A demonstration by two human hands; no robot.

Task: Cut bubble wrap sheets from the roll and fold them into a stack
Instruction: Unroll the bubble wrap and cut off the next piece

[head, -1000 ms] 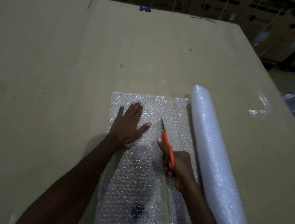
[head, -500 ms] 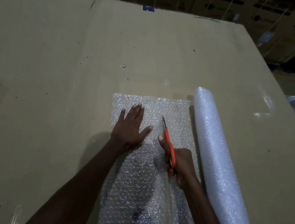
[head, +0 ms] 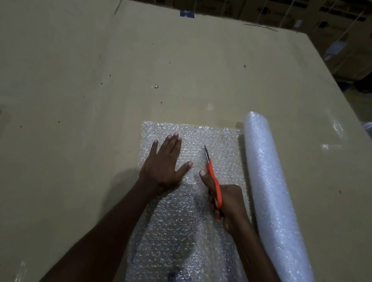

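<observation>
We press the sheet (head: 178, 238) flat w/ L hand (head: 164, 162), R hand (head: 226, 204) gripping scissors (head: 213, 179); cut straight beside roll (head: 275, 205).

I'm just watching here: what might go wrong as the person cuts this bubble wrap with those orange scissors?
The left hand lies flat on the bubble wrap sheet, its thumb close to the scissors gripped by the right hand; a slip might nick it. The cut may wander, since the sheet looks rumpled near the person. The roll lies loose beside the sheet and might shift.
</observation>
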